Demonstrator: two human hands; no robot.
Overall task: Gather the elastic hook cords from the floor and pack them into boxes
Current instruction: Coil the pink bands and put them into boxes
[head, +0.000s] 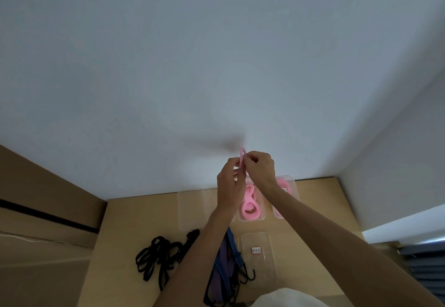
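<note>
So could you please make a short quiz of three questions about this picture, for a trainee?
1. True or false: both hands hold the pink cord raised in front of the wall.
2. Which cords lie loose on the floor left of the left hand's forearm? A) pink B) black C) white
3. Fill in: the clear box nearest the person carries a small ___ on it.

Key:
1. True. The left hand and right hand both pinch it.
2. B, the black cords.
3. Label; its writing is too small to read.
</note>
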